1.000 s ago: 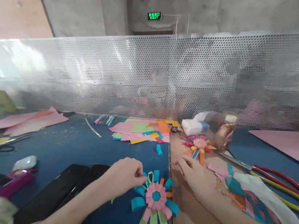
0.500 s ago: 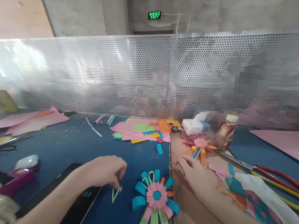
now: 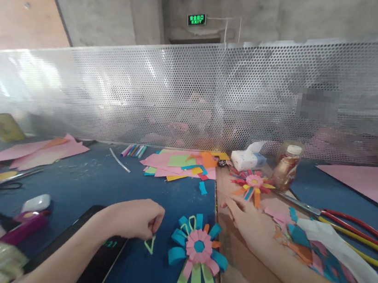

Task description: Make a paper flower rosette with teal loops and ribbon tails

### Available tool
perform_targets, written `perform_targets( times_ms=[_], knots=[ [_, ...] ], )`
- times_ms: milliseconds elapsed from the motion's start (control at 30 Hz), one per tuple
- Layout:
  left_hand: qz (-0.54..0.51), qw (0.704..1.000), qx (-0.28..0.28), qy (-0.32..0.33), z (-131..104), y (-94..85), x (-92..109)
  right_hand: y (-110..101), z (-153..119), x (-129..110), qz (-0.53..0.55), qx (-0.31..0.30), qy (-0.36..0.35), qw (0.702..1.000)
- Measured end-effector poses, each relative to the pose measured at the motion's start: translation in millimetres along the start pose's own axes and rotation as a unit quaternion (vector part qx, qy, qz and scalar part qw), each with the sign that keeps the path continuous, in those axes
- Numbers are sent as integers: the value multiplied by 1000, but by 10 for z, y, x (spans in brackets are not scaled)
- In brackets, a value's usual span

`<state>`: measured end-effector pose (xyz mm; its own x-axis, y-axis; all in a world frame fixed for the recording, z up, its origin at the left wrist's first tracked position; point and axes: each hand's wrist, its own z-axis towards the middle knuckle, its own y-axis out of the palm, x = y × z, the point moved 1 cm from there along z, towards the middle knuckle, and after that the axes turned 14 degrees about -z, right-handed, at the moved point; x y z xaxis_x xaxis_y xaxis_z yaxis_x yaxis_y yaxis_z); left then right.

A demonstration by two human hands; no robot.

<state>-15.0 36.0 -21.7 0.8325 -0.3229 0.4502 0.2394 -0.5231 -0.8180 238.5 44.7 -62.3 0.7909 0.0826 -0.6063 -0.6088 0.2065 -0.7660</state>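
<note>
My left hand (image 3: 145, 219) is closed in a pinch on a thin light-green paper strip (image 3: 149, 246), folded into a narrow loop that hangs below the fingertips. Just to its right lies a paper flower (image 3: 199, 246) with a pink pleated centre, a blue middle, blue loops around it and green strips trailing down. Two thin green loops (image 3: 189, 225) stand at its upper left. My right hand (image 3: 247, 216) rests on the brown cardboard (image 3: 237, 278) with its fingers stretched out, holding nothing.
Behind my right hand are a red and orange paper flower (image 3: 253, 182), a tissue box (image 3: 247, 160) and a jar (image 3: 286, 168). Large scissors (image 3: 355, 228) and paper scraps (image 3: 314, 251) lie to the right. A dark tablet (image 3: 97, 255) lies under my left forearm; coloured paper (image 3: 179, 163) sits farther back.
The green strip's two ends have come together in my left fingers, turning an open V into a closed loop. My right hand and the flower have stayed in place.
</note>
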Motion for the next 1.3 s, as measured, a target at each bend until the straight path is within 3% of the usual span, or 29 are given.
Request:
perform_targets(
  times_ms=[200, 333, 633, 933, 1133, 1300],
  knots=[
    [-34, 999, 1, 18, -44, -58, 38, 28, 6, 18, 12, -8, 4, 1000],
    [-20, 1000, -5, -15, -8, -12, 34, 45, 12, 27, 22, -20, 1, 1000],
    [27, 999, -28, -3, 22, 63, 107, 36, 19, 21, 26, -15, -10, 1000],
    [-52, 998, 5, 32, -23, -41, 46, 53, 20, 43, 44, -20, -10, 999],
    [-155, 988, -14, 4, -13, -28, 103, 44, 11, 35, 57, -24, -8, 998],
    [-184, 983, -2, 20, -22, -61, 94, 66, 17, 63, 65, -27, -15, 997]
  ],
)
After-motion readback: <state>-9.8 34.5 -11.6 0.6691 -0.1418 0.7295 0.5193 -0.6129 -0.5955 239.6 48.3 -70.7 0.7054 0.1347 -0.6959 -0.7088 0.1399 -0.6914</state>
